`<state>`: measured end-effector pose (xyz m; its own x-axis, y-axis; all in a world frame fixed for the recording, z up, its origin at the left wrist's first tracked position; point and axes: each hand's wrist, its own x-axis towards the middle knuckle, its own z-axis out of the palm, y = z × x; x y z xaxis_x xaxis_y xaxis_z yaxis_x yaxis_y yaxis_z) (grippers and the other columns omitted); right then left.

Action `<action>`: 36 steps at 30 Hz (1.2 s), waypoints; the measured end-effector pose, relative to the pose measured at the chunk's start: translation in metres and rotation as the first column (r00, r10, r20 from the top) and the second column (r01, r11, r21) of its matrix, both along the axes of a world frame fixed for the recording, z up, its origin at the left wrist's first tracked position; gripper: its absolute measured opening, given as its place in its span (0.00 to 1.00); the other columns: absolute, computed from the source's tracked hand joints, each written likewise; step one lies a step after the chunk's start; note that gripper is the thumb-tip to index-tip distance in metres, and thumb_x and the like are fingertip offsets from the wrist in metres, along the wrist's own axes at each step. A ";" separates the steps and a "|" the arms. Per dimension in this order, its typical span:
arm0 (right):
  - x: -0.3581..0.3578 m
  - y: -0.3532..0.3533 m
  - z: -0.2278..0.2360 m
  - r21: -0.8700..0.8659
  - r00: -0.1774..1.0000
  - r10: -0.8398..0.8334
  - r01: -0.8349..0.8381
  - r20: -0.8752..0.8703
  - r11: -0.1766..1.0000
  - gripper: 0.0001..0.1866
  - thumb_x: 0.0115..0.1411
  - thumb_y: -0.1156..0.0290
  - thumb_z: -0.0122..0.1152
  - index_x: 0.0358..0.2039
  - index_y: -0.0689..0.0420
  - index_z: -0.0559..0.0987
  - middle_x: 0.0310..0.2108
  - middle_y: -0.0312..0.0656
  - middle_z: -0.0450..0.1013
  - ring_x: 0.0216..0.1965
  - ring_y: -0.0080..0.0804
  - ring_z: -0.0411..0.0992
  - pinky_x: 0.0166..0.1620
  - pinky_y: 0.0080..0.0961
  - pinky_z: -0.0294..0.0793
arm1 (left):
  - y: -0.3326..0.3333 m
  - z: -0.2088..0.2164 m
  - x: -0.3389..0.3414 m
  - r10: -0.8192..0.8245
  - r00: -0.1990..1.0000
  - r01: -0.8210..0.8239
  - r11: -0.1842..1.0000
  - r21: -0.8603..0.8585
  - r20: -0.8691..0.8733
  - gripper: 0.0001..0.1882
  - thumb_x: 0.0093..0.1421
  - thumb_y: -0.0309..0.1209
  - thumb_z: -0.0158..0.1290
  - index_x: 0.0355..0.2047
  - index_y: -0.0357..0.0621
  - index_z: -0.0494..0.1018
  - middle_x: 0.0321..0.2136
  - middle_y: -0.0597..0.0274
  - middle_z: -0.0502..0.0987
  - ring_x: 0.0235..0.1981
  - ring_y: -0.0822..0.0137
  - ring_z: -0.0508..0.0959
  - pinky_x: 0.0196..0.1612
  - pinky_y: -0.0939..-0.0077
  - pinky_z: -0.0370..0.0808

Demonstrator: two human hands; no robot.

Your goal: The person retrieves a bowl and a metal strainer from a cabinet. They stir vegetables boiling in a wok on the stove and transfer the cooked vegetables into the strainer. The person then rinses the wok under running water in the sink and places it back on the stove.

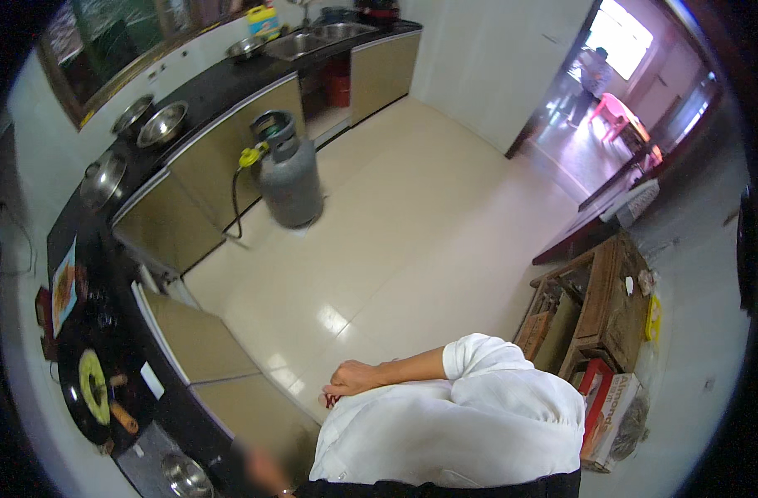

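My right arm, in a short white sleeve, is bent across my front above the floor. The fingers of my right hand (350, 379) look curled at the edge of my shirt, with a small dark red patterned thing below them that I cannot make out. At the lower edge a smeared, skin-coloured shape, seemingly my left hand (267, 473), is close to the counter; its fingers do not show. A metal bowl (185, 475) stands left of it. Farther left, a black wok (78, 415) holds pale green food (91, 383), with a wooden-handled utensil (123, 417) resting in it.
A grey gas cylinder (289, 187) with a hose stands before the cabinets. Metal bowls (163, 124) and a double sink (317, 40) line the black counter (209, 104). At right are a wooden cabinet (616, 299), boxes (613, 415), and a doorway with a distant person (595, 79).
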<state>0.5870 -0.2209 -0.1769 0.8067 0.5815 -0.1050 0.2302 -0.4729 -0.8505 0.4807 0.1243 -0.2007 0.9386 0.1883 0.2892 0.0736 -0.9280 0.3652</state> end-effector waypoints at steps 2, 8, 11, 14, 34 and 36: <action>-0.006 -0.046 -0.001 -0.163 0.987 0.134 -0.119 0.088 0.979 0.21 0.55 0.60 0.45 0.15 0.63 0.72 0.17 0.55 0.69 0.23 0.53 0.69 0.28 0.44 0.68 | 0.028 -0.042 -0.014 0.042 0.999 -0.040 0.986 -0.161 0.008 0.04 0.53 0.24 0.52 0.27 0.35 0.74 0.21 0.52 0.75 0.22 0.60 0.74 0.28 0.69 0.71; -0.071 -0.194 -0.009 -0.629 0.902 0.359 -0.427 -0.242 0.650 0.12 0.50 0.65 0.53 0.27 0.62 0.75 0.26 0.51 0.73 0.30 0.49 0.73 0.34 0.43 0.72 | 0.022 -0.044 -0.001 -0.088 0.996 0.088 0.971 -0.222 0.009 0.05 0.53 0.23 0.51 0.30 0.36 0.74 0.24 0.55 0.76 0.24 0.63 0.74 0.29 0.72 0.71; -0.111 -0.237 0.014 -0.361 0.453 0.627 -0.890 -0.634 0.279 0.23 0.43 0.68 0.62 0.41 0.63 0.73 0.37 0.51 0.73 0.37 0.48 0.72 0.41 0.39 0.71 | 0.010 -0.035 0.003 -0.238 0.965 0.258 0.939 -0.225 0.113 0.07 0.56 0.26 0.49 0.31 0.36 0.75 0.28 0.55 0.76 0.27 0.63 0.74 0.32 0.69 0.71; -0.144 -0.265 0.016 -0.242 0.377 0.605 -0.924 -0.701 0.295 0.23 0.43 0.68 0.62 0.41 0.63 0.73 0.37 0.51 0.73 0.37 0.48 0.72 0.41 0.39 0.71 | 0.011 -0.036 -0.005 -0.007 0.996 -0.004 0.993 -0.122 -0.088 0.12 0.55 0.30 0.49 0.34 0.34 0.74 0.31 0.50 0.76 0.31 0.58 0.75 0.35 0.66 0.71; -0.184 -0.306 0.003 -0.148 0.480 0.435 -0.783 -0.762 0.604 0.22 0.44 0.67 0.62 0.41 0.62 0.73 0.38 0.52 0.73 0.39 0.48 0.71 0.42 0.38 0.70 | -0.025 0.040 0.011 0.606 0.794 -0.331 0.373 -0.867 -0.043 0.13 0.51 0.32 0.52 0.34 0.37 0.75 0.29 0.49 0.72 0.29 0.63 0.71 0.35 0.67 0.67; -0.184 -0.308 0.009 -0.102 0.452 0.363 -0.729 -0.815 0.677 0.22 0.44 0.67 0.62 0.41 0.62 0.73 0.38 0.52 0.73 0.39 0.48 0.71 0.42 0.38 0.70 | 0.001 0.024 -0.012 0.655 0.751 -0.272 0.199 -0.941 -0.079 0.11 0.51 0.32 0.52 0.33 0.39 0.74 0.25 0.53 0.70 0.25 0.65 0.69 0.30 0.70 0.66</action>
<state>0.4034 -0.5285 -0.1678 -0.1134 0.6199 -0.7764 0.0106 -0.7807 -0.6248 0.4690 0.1255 -0.1766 0.4801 0.8632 -0.1565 0.0884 0.1299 0.9876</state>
